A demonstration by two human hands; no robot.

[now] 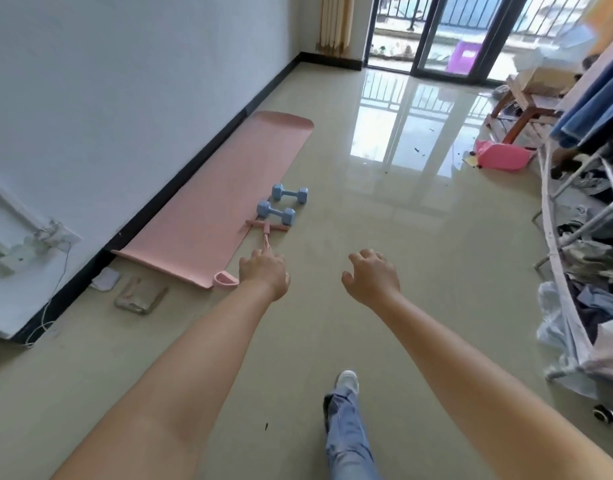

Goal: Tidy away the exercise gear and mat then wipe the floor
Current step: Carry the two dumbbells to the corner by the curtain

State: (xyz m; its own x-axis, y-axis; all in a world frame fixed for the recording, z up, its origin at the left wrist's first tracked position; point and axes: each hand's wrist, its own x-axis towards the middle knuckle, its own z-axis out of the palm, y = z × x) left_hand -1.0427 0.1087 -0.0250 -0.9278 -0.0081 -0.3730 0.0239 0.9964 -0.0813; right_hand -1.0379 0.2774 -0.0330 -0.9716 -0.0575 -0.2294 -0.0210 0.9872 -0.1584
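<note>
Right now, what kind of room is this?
Probably a living room in a flat, used for exercise: a pink mat and blue dumbbells lie on the tiled floor, with a glass balcony door behind.

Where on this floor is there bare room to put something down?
The tiled floor lies bare between the pink mat and the clothes rack. The rack side is crowded, and the dumbbells crowd the mat's edge.

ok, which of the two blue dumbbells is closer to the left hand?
The near dumbbell, lying beside the pink pull-rope bar. The far dumbbell sits beyond it, farther from the left hand.
</note>
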